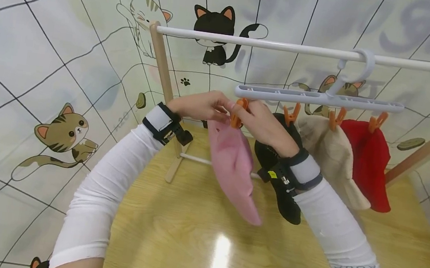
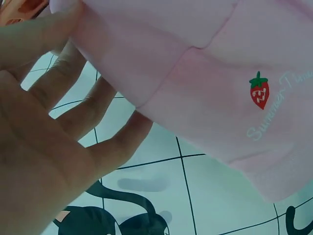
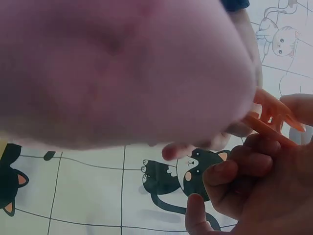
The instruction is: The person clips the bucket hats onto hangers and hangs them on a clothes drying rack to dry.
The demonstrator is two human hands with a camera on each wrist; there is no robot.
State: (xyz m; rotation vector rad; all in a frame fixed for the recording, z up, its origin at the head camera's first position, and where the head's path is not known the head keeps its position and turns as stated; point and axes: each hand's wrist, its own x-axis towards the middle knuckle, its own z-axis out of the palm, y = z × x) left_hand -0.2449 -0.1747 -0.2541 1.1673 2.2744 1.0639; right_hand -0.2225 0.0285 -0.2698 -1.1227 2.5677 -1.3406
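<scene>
A pink hat (image 1: 231, 163) with an embroidered strawberry (image 2: 259, 93) hangs below both hands, under the left end of the grey hanger (image 1: 276, 95). My left hand (image 1: 200, 105) pinches the hat's upper edge between thumb and fingers; in the left wrist view, its other fingers spread behind the cloth. An orange clothespin (image 1: 238, 113) is pinched by my right hand (image 1: 262, 124). The right wrist view shows this clothespin (image 3: 271, 117) with its jaws at the pink cloth's edge; whether they bite the cloth is hard to tell.
The hanger hooks over a white rail (image 1: 258, 43) on wooden posts (image 1: 162, 65). Orange clothespins hold a black item (image 1: 287, 201), a beige hat (image 1: 322, 147) and a red hat (image 1: 368, 166) right of my hands. A wood-grain table (image 1: 169, 240) lies below; a cat-print backdrop (image 1: 77, 45) stands behind.
</scene>
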